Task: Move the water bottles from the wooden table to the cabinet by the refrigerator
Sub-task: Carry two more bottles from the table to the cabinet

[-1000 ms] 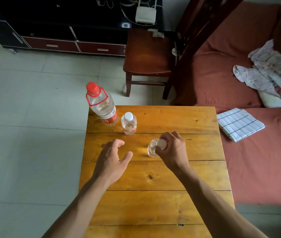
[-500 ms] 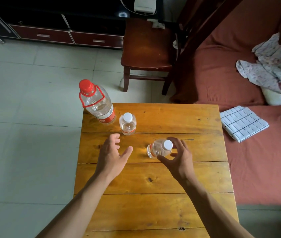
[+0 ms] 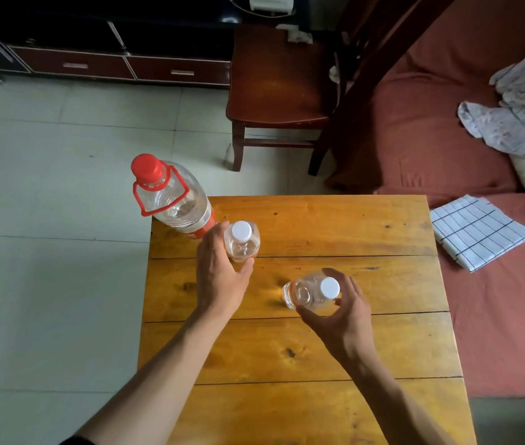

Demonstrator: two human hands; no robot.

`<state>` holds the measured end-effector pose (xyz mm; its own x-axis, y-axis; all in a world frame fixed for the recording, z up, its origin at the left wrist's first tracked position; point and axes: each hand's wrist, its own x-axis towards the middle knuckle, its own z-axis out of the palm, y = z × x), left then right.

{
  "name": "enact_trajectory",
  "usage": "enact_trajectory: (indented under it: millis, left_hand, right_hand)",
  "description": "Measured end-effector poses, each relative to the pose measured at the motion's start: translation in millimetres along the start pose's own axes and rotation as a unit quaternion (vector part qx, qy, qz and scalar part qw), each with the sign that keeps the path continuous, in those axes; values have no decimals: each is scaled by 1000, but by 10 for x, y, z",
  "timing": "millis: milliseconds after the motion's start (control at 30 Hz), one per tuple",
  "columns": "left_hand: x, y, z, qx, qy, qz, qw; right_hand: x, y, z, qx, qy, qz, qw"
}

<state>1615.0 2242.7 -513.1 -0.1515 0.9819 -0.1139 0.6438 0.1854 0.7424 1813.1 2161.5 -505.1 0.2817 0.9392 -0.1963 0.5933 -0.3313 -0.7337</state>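
Here my right hand (image 3: 343, 311) has its fingers curled round a small clear plastic bottle with a white cap (image 3: 310, 292), tilted and apparently lifted just off the planks, which frees it for carrying. My left hand (image 3: 221, 274) is wrapping thumb and fingers about a second small white-capped bottle (image 3: 241, 240) that stands upright near the table's far left corner (whether the grip is fully closed I cannot tell). Touching or just beside it stands the large clear bottle with a red cap and red carry handle (image 3: 171, 195), untouched. All three remain at the yellow wooden plank table (image 3: 335, 226); no cabinet or refrigerator is visible.
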Motion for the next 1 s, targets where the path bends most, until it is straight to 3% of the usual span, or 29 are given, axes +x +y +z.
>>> enact_trajectory:
  millis: [200,367,1000]
  left_hand:
    - [91,-111,18,-6,-13,45,999]
    - [191,-93,11,30,-32,108,993]
    - [-563,-224,-129,11,-52,56,997]
  right_hand:
    - [-40,83,-62,16,-46,-31,998]
    - [-58,109,17,22,-25,10,999]
    - [-147,249,40,38,-32,12,999]
